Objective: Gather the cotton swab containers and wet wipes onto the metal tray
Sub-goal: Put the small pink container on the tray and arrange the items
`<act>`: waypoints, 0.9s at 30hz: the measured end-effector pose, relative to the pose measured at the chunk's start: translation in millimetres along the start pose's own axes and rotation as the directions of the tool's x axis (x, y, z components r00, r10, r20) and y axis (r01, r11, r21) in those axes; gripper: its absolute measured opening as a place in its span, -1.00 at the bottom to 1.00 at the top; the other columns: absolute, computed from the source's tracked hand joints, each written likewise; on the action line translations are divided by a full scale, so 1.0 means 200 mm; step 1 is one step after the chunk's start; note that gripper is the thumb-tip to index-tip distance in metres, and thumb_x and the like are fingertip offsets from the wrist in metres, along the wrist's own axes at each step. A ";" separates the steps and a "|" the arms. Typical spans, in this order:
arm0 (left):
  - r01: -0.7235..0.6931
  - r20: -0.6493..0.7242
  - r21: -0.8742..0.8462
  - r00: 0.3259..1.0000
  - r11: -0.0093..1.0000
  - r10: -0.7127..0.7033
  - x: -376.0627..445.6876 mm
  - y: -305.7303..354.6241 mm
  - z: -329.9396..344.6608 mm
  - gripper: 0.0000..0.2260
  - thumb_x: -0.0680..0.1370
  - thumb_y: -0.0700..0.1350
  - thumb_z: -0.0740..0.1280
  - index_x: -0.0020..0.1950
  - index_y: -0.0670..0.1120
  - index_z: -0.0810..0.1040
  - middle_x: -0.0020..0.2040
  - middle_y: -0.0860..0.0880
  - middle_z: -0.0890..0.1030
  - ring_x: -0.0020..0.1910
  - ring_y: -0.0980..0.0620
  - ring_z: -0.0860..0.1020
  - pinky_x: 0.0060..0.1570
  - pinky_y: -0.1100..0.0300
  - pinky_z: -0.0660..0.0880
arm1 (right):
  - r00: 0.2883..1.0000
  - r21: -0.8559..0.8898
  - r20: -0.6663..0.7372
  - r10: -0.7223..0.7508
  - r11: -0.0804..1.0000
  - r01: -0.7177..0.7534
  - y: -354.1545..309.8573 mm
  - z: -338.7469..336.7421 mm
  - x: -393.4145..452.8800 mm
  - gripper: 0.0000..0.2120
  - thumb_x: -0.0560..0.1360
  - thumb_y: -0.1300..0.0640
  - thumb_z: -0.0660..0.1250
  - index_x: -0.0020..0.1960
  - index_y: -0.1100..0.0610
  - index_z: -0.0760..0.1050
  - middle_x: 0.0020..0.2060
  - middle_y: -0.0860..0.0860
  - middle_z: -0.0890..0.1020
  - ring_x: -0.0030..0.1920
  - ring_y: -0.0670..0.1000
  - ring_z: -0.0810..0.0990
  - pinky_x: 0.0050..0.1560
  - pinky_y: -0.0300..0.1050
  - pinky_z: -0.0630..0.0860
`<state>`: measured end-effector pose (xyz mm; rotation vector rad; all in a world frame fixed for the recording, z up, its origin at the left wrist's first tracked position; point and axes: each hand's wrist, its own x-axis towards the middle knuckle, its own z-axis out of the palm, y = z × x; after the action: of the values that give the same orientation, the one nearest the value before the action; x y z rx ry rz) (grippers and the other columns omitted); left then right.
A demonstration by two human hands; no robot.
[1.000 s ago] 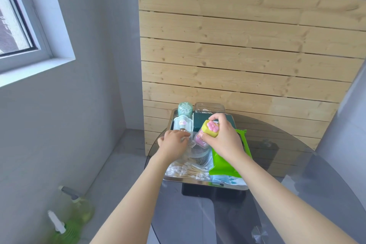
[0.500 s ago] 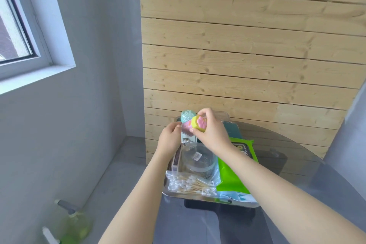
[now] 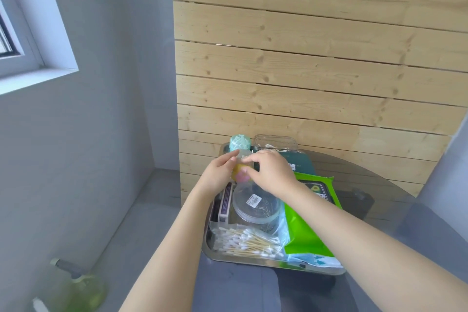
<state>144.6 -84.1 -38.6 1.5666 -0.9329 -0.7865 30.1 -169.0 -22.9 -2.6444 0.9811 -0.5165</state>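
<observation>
We note both hands [image 3: 219, 172] [image 3: 271, 172] clamped on small clear yellow-capped container [image 3: 241, 171] | round clear tub [image 3: 257, 206] below grip | metal tray [image 3: 228, 257] beneath.

Metal tray [image 3: 222, 257] packed edge to edge; wood wall [image 3: 304, 83] blocks behind; glass table [image 3: 392, 210] right lies open.

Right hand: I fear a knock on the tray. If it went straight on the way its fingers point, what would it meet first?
Probably the left hand, just past the small yellow-and-pink container that the right hand holds; depth is unclear.
</observation>
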 end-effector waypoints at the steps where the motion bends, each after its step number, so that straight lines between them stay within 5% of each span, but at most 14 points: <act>1: -0.006 0.008 0.027 1.000 1.000 0.006 -0.01 0.00 0.00 -0.64 0.65 -0.09 0.12 0.46 -0.04 0.36 0.39 0.01 0.44 0.21 0.21 0.36 0.17 0.31 0.23 | 1.000 -0.023 -0.006 0.000 1.000 0.000 0.00 0.00 0.00 -0.72 0.50 -0.05 0.28 0.18 -0.05 0.58 0.14 -0.01 0.63 0.23 0.12 0.46 0.28 -0.04 0.36; 6: -0.027 0.003 0.095 1.000 0.995 0.027 -0.03 -0.01 0.01 -0.62 0.65 -0.08 0.11 0.49 -0.02 0.30 0.30 0.05 0.49 0.01 0.40 0.46 -0.01 0.51 0.30 | 1.000 -0.052 0.013 -0.005 0.999 0.006 0.00 -0.03 -0.02 -0.70 0.54 0.03 0.21 0.22 -0.09 0.56 0.18 -0.03 0.59 0.27 0.12 0.40 0.33 -0.03 0.30; 9: -0.033 -0.019 0.122 0.999 0.992 0.036 -0.03 -0.01 0.01 -0.60 0.65 -0.03 0.11 0.50 0.02 0.27 0.31 0.09 0.48 0.13 0.22 0.42 0.12 0.33 0.26 | 1.000 -0.031 0.001 0.002 1.000 -0.002 -0.01 -0.03 -0.05 -0.68 0.53 0.04 0.20 0.25 -0.08 0.53 0.20 -0.02 0.58 0.28 0.10 0.41 0.27 -0.05 0.37; 13: -0.020 -0.030 0.170 0.999 0.985 0.026 -0.04 0.03 0.03 -0.60 0.64 0.02 0.12 0.49 0.04 0.28 0.21 0.09 0.49 -0.02 0.18 0.51 0.06 0.29 0.34 | 0.999 -0.021 -0.003 0.034 0.999 -0.034 -0.02 -0.05 -0.09 -0.66 0.53 0.08 0.20 0.28 -0.05 0.50 0.23 0.01 0.57 0.28 0.10 0.42 0.23 -0.07 0.35; 18: 0.029 -0.048 0.317 0.999 0.948 -0.015 -0.07 0.06 0.04 -0.55 0.61 0.10 0.10 0.49 0.04 0.26 0.38 -0.07 0.48 0.35 -0.03 0.44 0.35 0.04 0.35 | 0.991 0.040 -0.092 0.100 0.995 -0.096 0.01 -0.15 -0.19 -0.68 0.50 0.14 0.23 0.23 0.02 0.55 0.21 0.05 0.57 0.27 0.12 0.43 0.25 -0.05 0.38; 21: 0.026 -0.058 0.356 0.998 0.934 -0.006 -0.14 0.12 0.04 -0.56 0.62 0.09 0.09 0.49 0.02 0.28 0.42 -0.05 0.42 0.38 -0.05 0.40 0.22 0.15 0.32 | 0.980 0.114 -0.122 0.154 0.984 -0.141 0.07 -0.21 -0.30 -0.71 0.49 0.16 0.24 0.17 0.03 0.57 0.15 0.04 0.58 0.23 0.10 0.46 0.18 -0.08 0.41; 24: 0.058 -0.055 0.418 0.998 0.906 -0.038 -0.21 0.15 0.04 -0.53 0.61 0.11 0.08 0.50 -0.01 0.25 0.47 -0.10 0.34 0.40 -0.10 0.35 0.32 0.04 0.30 | 0.956 0.113 -0.188 0.226 0.972 -0.207 0.13 -0.28 -0.42 -0.73 0.51 0.12 0.23 0.18 0.01 0.56 0.15 0.05 0.58 0.21 0.13 0.45 0.15 -0.07 0.38; 27: 0.198 -0.066 0.435 0.980 0.878 -0.188 -0.28 0.11 0.06 -0.43 0.59 0.20 0.05 0.50 -0.10 0.21 0.48 -0.17 0.31 0.41 -0.16 0.33 0.34 -0.05 0.30 | 0.870 0.135 -0.161 0.466 0.883 -0.449 0.24 -0.33 -0.51 -0.61 0.55 -0.01 0.16 0.35 0.04 0.40 0.28 0.15 0.48 0.30 0.23 0.37 0.26 0.01 0.32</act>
<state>103.7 -42.5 -19.0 2.0871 -0.9951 -0.7253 -96.4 -143.5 -5.8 -2.1945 1.5452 -0.6832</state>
